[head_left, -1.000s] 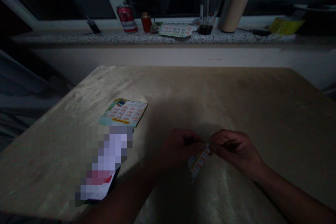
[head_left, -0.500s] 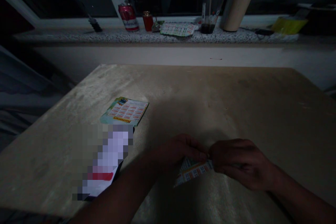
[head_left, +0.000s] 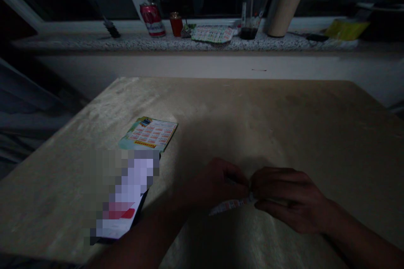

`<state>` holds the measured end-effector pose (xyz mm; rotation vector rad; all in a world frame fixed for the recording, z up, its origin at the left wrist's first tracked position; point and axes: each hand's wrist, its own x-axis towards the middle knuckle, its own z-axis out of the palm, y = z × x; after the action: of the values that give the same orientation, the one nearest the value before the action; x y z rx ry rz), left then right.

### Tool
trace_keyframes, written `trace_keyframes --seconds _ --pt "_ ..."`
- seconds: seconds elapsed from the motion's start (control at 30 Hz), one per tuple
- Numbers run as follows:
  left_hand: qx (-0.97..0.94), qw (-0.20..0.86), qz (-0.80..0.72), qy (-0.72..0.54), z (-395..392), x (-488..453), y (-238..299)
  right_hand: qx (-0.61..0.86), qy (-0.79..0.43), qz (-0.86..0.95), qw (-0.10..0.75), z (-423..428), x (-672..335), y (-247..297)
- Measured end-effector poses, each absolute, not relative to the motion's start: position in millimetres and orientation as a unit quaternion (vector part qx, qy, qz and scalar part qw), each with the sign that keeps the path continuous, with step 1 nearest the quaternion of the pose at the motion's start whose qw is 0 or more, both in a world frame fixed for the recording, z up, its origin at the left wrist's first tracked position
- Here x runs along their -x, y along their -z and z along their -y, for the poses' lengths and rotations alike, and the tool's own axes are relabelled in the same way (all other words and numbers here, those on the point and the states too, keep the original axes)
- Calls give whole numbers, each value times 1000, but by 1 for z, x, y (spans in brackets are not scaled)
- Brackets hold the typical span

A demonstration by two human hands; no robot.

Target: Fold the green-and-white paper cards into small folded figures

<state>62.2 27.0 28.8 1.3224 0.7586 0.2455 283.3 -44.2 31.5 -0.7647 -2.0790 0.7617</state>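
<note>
Low over the near part of the table, a printed slip of paper with small coloured boxes shows as a narrow strip below my fingers. My left hand is closed on it, thumb and fingertips pinched together. My right hand meets the left at the slip's right end, its fingers bent and closed there. Both sets of fingertips cover much of the slip, so its full shape is hidden. To the left lie similar printed slips, apparently stacked, and a phone with a lit, blurred-out screen.
My left forearm passes beside the phone over the tabletop. Along the granite sill stand a red can, an orange jar, a crumpled printed paper, a lidded cup with straw, a cardboard tube and a yellow packet.
My left hand has turned over the slip, and less of the slip's printed face shows. The right hand's fingers have shifted slightly at its end.
</note>
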Motion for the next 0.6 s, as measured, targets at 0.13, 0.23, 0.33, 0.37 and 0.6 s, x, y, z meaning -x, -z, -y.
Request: trace_keyframes --seconds 0.13,0.23,0.33,0.37,0.6 --pt "-670 634 -348 -166 -21 -64 -32 403 -335 755 394 46 -280 -34" --pt "-738 543 -337 -217 -17 -68 -30 446 -343 726 395 45 -274 -28" --pt "-802 443 -297 -270 -14 -70 -24 476 -299 715 415 45 -268 -21" --pt "-822 410 -279 -281 -13 -70 -22 479 -284 715 423 44 -267 -20" --pt "-869 297 -209 -336 -11 -73 -18 472 -290 708 438 45 -265 -22"
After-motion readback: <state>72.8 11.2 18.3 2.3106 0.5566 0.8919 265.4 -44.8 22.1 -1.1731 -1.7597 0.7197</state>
